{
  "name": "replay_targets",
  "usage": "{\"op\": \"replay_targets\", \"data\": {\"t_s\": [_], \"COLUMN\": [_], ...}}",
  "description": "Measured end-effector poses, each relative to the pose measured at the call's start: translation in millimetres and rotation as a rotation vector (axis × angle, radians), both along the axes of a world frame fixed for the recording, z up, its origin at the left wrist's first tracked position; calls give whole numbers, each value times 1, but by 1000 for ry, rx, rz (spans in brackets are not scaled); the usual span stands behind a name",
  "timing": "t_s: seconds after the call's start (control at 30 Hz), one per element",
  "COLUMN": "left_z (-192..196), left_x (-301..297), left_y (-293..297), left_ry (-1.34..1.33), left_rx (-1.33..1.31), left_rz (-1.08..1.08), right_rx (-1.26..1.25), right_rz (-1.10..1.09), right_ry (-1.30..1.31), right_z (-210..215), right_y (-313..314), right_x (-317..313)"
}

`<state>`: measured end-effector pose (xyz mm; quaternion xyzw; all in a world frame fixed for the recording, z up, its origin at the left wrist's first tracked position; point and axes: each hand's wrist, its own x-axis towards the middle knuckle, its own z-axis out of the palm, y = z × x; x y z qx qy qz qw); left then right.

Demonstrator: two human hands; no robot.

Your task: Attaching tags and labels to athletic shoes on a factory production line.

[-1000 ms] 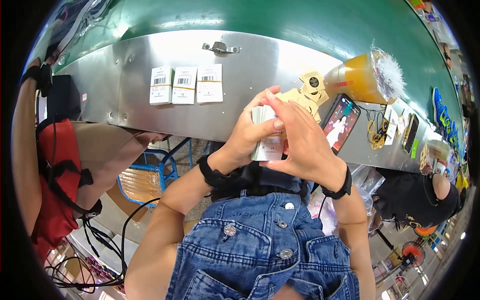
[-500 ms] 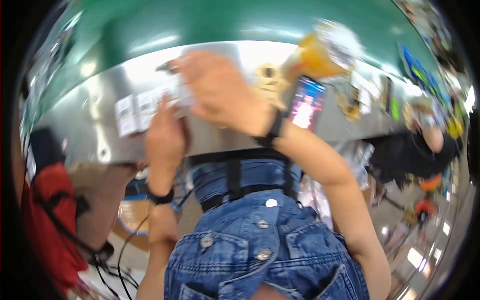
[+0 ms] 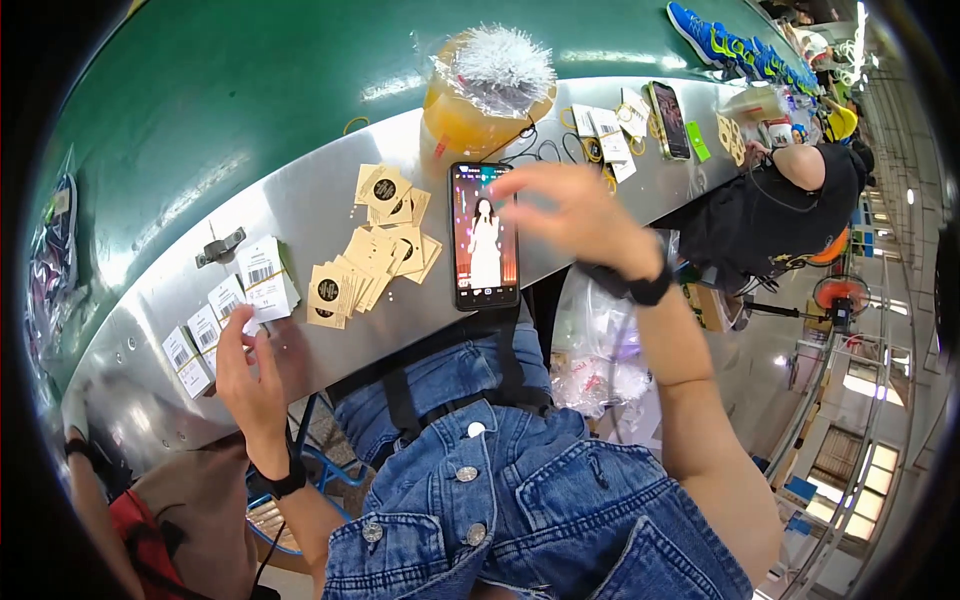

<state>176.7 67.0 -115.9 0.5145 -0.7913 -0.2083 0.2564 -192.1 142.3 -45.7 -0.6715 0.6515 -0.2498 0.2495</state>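
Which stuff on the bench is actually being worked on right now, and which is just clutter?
In hand:
- left hand on the white barcode tags
- right hand above the lit phone
- tan square tags spread between them

Lying about:
- orange roll under a silvery tuft
- second phone
- blue shoe
- metal clip

Bright overhead light glares off the steel table (image 3: 330,210); the right hand (image 3: 575,215) above it is motion-blurred, and fisheye bending curves the table's far edge
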Motion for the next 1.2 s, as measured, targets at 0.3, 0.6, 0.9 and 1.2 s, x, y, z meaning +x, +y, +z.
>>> {"op": "replay_targets", "data": {"t_s": [0.3,0.6,0.9,1.2], "left_z": [19,22,26,25], "left_x": [-30,-26,-39,-44], "left_y": [1,12,5,6], "left_ry": [-18,3,0,15], "left_rx": [-56,85,17,-7], "left_rz": [-166,-88,-177,-218], "right_rx": [74,357,59,-176], "right_rz": [-404,-385,-513,-539], "right_ry": [472,399,46,-944], "right_z": [-44,-30,-33,-38], "right_y": [28,14,40,71], "right_x": [-242,-240,-241,-250]}}
